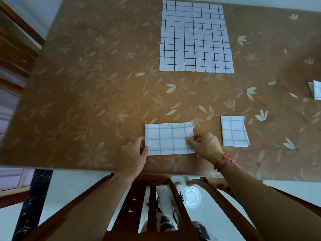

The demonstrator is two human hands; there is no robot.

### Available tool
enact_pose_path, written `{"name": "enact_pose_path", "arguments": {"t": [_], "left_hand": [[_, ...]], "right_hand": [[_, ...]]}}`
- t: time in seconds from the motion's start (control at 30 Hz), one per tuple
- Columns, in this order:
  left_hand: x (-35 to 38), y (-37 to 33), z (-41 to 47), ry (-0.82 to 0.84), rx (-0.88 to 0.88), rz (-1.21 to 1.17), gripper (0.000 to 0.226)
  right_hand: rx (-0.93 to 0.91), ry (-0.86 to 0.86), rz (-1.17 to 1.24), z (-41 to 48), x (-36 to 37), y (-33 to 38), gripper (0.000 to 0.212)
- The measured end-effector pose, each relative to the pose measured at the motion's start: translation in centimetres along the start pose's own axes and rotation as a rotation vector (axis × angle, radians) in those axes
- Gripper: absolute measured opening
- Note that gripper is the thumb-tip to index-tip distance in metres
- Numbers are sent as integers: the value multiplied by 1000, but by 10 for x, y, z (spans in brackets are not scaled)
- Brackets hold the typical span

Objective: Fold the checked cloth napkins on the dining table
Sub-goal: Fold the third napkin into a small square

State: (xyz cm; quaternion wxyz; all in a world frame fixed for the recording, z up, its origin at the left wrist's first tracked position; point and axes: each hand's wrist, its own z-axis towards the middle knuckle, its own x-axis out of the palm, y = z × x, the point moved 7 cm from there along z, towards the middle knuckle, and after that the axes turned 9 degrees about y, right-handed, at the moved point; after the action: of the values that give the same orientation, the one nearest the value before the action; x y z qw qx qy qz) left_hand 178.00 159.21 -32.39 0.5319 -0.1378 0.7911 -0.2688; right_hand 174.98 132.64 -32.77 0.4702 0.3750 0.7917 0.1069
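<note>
A white checked napkin folded into a long rectangle (169,139) lies near the table's front edge. My left hand (133,154) pinches its left end, thumb on top. At the right end my right hand (206,145) grips the lower corner with its fingers on the cloth. A small folded square napkin (234,131) lies flat to the right, apart from my hands. A large napkin (195,37) lies spread open and flat at the far middle of the table. At the right border a further folded napkin (316,90) is partly cut off.
The table (86,84) carries a brown covering with a pale flower print. A wooden chair back (152,197) stands right below the front edge, between my arms. More wooden chairs (15,49) stand at the left side.
</note>
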Motion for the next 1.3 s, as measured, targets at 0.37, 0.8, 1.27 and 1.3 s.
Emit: {"name": "enact_pose_path", "arguments": {"t": [0.37,0.8,1.27,1.3], "left_hand": [[14,-6,15,133,331,545,52],[16,1,18,205,299,601,59],[23,9,20,231,317,690,64],[23,9,20,228,317,693,64]], "right_hand": [[63,-3,-35,6,0,-1,32],[3,-243,-149,-21,-8,24,30],[-633,42,-769,-52,130,69,82],[-624,48,-771,-52,130,68,83]]}}
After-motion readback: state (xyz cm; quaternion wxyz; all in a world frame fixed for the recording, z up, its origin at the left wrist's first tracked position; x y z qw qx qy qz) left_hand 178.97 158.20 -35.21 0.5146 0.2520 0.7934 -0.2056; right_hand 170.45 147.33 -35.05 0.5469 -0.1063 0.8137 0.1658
